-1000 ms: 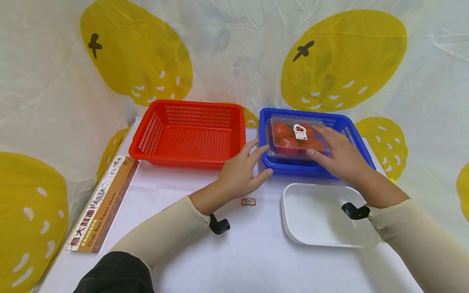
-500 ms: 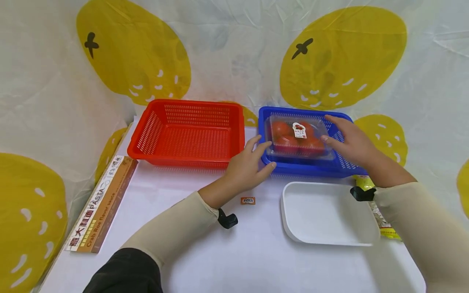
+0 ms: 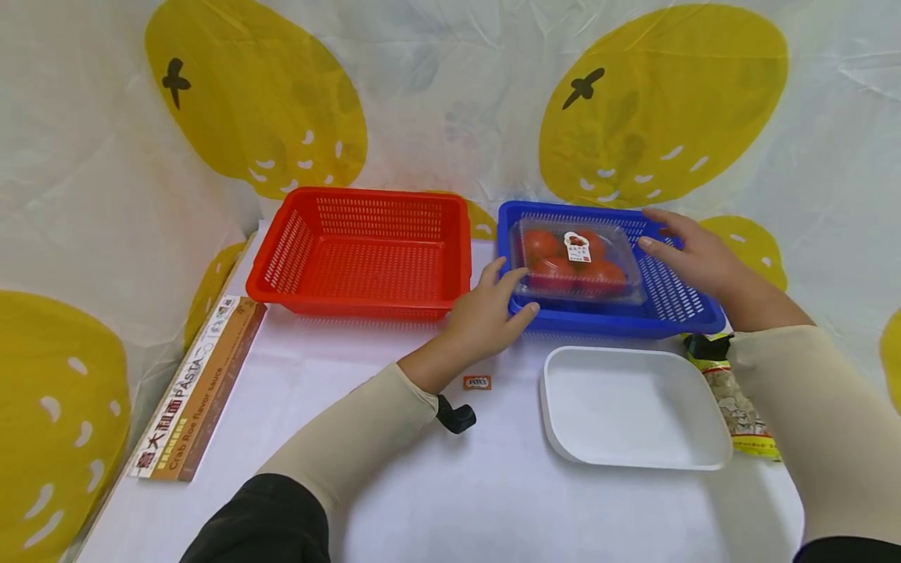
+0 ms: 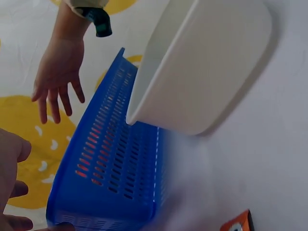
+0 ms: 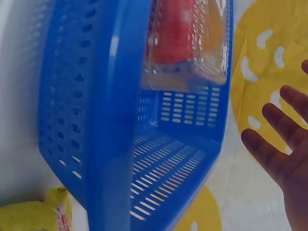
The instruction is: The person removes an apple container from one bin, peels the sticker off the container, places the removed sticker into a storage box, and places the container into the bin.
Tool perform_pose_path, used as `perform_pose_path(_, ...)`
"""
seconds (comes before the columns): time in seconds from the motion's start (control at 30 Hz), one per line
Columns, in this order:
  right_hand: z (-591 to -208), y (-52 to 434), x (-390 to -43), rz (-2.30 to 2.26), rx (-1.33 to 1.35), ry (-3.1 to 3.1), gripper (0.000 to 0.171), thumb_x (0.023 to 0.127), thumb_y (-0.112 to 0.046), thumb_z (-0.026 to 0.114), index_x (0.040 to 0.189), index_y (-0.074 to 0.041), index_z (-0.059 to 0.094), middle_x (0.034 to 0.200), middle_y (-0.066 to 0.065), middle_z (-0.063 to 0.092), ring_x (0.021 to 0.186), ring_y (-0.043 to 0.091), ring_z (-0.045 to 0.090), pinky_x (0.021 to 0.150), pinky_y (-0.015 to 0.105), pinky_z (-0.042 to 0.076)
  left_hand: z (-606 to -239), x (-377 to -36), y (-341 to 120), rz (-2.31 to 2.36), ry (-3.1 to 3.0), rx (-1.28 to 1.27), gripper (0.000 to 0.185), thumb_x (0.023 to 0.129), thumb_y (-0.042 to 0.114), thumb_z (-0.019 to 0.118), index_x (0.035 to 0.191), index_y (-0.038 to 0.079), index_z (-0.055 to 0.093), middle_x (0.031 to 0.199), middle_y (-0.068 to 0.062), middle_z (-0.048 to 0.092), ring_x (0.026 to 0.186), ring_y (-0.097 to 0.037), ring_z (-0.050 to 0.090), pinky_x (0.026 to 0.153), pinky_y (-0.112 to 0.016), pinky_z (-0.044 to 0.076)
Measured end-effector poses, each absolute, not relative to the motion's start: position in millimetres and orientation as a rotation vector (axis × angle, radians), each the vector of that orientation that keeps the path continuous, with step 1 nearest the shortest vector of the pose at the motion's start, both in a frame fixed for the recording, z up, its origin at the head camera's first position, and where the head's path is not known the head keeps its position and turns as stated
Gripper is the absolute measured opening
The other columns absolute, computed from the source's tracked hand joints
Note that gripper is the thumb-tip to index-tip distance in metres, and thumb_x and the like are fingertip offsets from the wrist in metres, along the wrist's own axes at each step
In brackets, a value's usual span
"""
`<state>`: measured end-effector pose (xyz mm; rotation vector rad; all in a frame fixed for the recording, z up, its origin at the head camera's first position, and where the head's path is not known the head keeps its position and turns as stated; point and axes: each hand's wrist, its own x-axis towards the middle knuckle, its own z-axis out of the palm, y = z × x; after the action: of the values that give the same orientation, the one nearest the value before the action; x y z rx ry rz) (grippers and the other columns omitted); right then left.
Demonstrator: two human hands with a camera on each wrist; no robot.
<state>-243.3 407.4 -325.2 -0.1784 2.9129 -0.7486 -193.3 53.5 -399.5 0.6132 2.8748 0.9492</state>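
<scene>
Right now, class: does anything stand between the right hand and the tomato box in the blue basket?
Nothing visible does. The right hand hovers open over the blue basket, just right of the tomato box, with only open air between.

Snack packet (image 3: pixel 732 399) partly behind right sleeve, candy (image 3: pixel 476 382) lettering illegible

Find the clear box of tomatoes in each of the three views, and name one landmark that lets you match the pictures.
Head: the box of tomatoes lies in the left part of the blue basket, centre right.
Left wrist: not in view as a box; only red glimpses through the basket's slots.
Right wrist: top centre, inside the basket.
Shared landmark: the blue basket.
</scene>
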Motion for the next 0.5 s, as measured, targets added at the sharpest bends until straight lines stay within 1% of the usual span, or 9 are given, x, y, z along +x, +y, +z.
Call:
perform_pose_path(0.2, -322, 416, -258, -0.745, -0.162, 2.849, 0.08, 0.11, -0.057, 0.047, 0.172, -0.015, 0.018, 0.168, 0.033, 0.028, 0.146, 0.061, 0.031, 0.112, 0.083, 0.025, -405, -198, 63, 1.023, 2.846, 0.533, 0.067, 0.106, 0.053, 0.059, 0.166, 0.03, 0.039, 0.176, -0.003, 0.021, 0.144, -0.033, 0.054, 0.1, -0.056, 0.057)
perform_pose_path(0.37, -315, 423, -273, -0.771, -0.18, 2.752, 0.082, 0.111, -0.055, 0.046, 0.171, -0.009, 0.018, 0.17, 0.033, 0.021, 0.152, 0.06, 0.022, 0.116, 0.08, 0.02, -411, -202, 67, 1.066, 2.845, 0.513, 0.064, 0.107, 0.048, 0.06, 0.165, 0.028, 0.041, 0.177, -0.002, 0.021, 0.146, -0.031, 0.053, 0.104, -0.055, 0.055)
perform_pose_path(0.43, -314, 427, -279, -0.807, -0.168, 2.706, 0.083, 0.111, -0.054, 0.047, 0.171, -0.007, 0.016, 0.17, 0.033, 0.02, 0.153, 0.06, 0.021, 0.117, 0.078, 0.021, -413, -203, 69, 1.082, 2.841, 0.51, 0.063, 0.108, 0.046, 0.059, 0.165, 0.026, 0.042, 0.177, -0.001, 0.021, 0.147, -0.03, 0.051, 0.106, -0.054, 0.054)
perform_pose_path(0.5, -315, 431, -284, -0.845, -0.14, 2.661, 0.083, 0.111, -0.054, 0.047, 0.171, -0.006, 0.015, 0.17, 0.034, 0.02, 0.152, 0.059, 0.022, 0.117, 0.077, 0.024, -415, -205, 71, 1.095, 2.843, 0.515, 0.062, 0.108, 0.044, 0.059, 0.165, 0.024, 0.042, 0.177, -0.001, 0.022, 0.148, -0.029, 0.05, 0.109, -0.053, 0.052)
